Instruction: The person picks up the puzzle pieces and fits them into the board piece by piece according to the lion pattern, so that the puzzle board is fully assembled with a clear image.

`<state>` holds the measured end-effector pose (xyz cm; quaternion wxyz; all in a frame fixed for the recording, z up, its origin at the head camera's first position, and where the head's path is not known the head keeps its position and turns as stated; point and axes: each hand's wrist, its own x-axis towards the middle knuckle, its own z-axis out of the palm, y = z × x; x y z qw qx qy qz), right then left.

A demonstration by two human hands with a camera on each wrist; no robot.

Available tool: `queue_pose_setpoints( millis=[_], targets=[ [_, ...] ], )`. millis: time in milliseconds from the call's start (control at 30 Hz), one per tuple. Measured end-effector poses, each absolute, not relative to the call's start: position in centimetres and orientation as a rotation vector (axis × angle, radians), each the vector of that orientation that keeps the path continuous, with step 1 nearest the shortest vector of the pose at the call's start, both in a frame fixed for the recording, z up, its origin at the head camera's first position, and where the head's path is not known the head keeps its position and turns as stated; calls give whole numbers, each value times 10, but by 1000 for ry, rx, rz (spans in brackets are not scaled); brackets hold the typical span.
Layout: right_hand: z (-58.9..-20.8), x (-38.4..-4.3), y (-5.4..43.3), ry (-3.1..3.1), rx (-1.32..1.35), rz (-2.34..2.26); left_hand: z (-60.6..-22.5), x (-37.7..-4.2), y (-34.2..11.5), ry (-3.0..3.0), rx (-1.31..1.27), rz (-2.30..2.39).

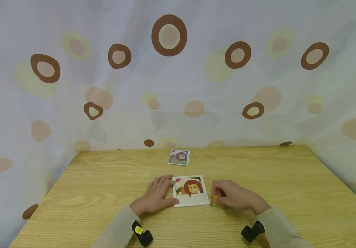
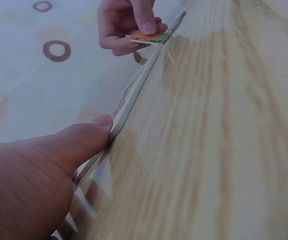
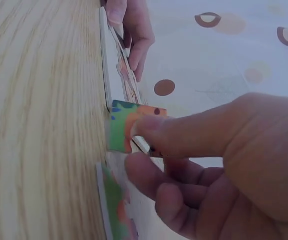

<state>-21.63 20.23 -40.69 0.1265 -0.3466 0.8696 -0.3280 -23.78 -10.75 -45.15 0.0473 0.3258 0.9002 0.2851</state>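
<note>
A square lion puzzle board (image 1: 193, 199) with a pale rim lies flat on the table; its lower part shows as a blank strip. My left hand (image 1: 156, 195) rests along the board's left side, fingers spread, with the thumb (image 2: 91, 137) against the edge. Just right of the board, my right hand (image 1: 235, 195) pinches an orange and green puzzle piece (image 3: 118, 127) between thumb and fingers. The piece is held tilted near the board's corner. Below that hand lies another green puzzle piece (image 3: 114, 207), mostly covered by the hand in the head view.
A small square lion picture card (image 1: 179, 157) lies farther back on the wooden table (image 1: 109, 179). Behind the table hangs a pale curtain (image 1: 171, 127) with brown and yellow spots. Black wrist cameras (image 1: 142, 234) sit on both sleeves.
</note>
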Motion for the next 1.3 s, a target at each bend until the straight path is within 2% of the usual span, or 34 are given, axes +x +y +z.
queue_pose_setpoints(
  millis=[433, 567, 800, 1300],
  targets=[
    [-419, -225, 190, 2542, -1032, -1104, -447, -237, -105, 2755, 1029, 847],
    [-423, -229, 180, 2596, -1103, -1124, -446, -237, -105, 2740, 1017, 829],
    [-430, -236, 160, 2571, -1010, -1174, -447, -236, -107, 2725, 982, 819],
    [-433, -244, 126, 2604, -1066, -1133, -447, -237, -107, 2727, 963, 828]
  ],
)
